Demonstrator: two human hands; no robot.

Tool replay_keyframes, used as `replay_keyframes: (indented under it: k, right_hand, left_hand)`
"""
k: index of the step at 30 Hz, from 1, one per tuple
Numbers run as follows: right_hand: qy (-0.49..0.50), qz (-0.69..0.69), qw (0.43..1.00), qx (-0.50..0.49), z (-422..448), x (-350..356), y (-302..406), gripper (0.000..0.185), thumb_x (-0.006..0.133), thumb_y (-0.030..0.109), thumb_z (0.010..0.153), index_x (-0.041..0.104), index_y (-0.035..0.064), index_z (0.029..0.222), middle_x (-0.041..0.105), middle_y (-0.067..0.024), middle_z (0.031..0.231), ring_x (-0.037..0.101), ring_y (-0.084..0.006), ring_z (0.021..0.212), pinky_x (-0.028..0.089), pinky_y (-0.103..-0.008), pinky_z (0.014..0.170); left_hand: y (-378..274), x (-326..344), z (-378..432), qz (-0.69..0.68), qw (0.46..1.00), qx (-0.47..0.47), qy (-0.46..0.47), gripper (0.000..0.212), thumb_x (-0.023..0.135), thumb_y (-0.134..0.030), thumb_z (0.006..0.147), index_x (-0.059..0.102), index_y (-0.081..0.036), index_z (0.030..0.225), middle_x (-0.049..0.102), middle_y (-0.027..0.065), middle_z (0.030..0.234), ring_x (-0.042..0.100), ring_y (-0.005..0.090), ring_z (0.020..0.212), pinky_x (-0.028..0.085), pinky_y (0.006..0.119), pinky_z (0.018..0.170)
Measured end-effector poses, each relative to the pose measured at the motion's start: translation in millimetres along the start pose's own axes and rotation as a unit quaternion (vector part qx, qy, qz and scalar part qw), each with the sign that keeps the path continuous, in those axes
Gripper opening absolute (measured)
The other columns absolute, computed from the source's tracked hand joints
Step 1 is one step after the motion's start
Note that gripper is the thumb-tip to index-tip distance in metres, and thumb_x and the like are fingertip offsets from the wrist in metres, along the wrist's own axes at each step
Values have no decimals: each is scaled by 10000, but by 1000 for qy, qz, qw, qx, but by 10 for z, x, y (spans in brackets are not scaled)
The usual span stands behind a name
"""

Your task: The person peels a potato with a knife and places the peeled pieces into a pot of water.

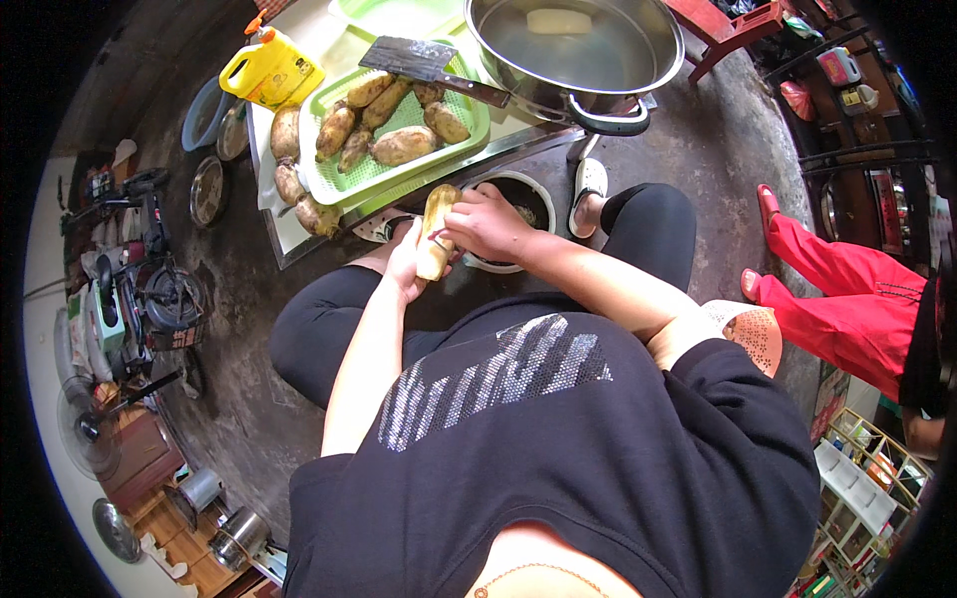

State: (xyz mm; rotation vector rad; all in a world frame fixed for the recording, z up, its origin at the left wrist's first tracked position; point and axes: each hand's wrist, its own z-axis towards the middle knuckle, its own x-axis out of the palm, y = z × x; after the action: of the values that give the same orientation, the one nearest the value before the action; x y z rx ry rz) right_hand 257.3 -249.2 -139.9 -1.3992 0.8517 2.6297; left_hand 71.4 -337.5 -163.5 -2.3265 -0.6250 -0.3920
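Observation:
A partly peeled lotus root segment (pixel 439 213) is held upright-tilted in my left hand (pixel 406 263), whose fingers wrap its lower side. My right hand (pixel 490 224) is closed on a small tool, apparently a peeler (pixel 441 238), with a dark red part against the root; its handle is hidden. Below the hands stands a white-rimmed bucket (pixel 552 205) with dark contents. Unpeeled lotus roots (pixel 406 146) lie in a green plastic basket (pixel 321 187), with a cleaver (pixel 415 58) across its far rim. A pale piece (pixel 559 22) lies in water in a large steel pot (pixel 493 75).
A linked lotus root (pixel 287 182) lies left of the basket on the low table (pixel 280 243), near a yellow jug (pixel 273 71). A red plastic stool (pixel 729 34) stands beyond the pot. Another person in red trousers (pixel 845 299) is at the right. Lids and a blue basin (pixel 196 112) are at left.

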Motion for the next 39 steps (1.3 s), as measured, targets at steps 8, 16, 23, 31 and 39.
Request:
replay_keyframes:
  k: [8,16,23,31,39]
  right_hand:
    - [-29,-11,1000,-4,3,-33,-186,214,621,307,870,566,162,723,560,7,745,540,-205,775,375,-367,725]
    - [-53,-29,998,0,-31,196,-442,188,610,316,880,579,160,780,553,-14,718,551,-223,754,376,-401,733]
    - [-38,0,998,59,-102,283,-614,189,605,317,883,602,157,784,583,-18,755,563,-238,831,366,-422,797]
    - [5,-55,993,103,-186,83,-1018,240,575,365,899,615,154,791,609,-10,795,553,-238,915,358,-427,844]
    - [-49,-46,998,4,-43,-49,-379,152,657,297,837,600,171,775,558,10,743,541,-207,796,378,-389,758]
  left_hand:
    - [-32,51,-115,38,995,-19,88,548,301,-501,1020,515,-71,1282,669,121,1023,671,201,740,568,299,526]
    - [-23,-33,-65,31,997,-19,68,552,291,-483,1025,503,-51,1294,666,128,1026,668,196,711,567,295,513]
    - [2,-121,-48,30,996,-19,77,572,294,-491,1024,489,-42,1320,661,139,1038,664,197,728,562,290,519]
    - [-26,16,-106,-23,995,-26,91,594,321,-510,1015,436,-57,1382,621,149,1147,671,267,925,605,350,653]
    - [-15,0,-16,-45,997,-11,58,560,343,-497,1016,451,-76,1370,621,129,1166,667,289,996,597,385,746]
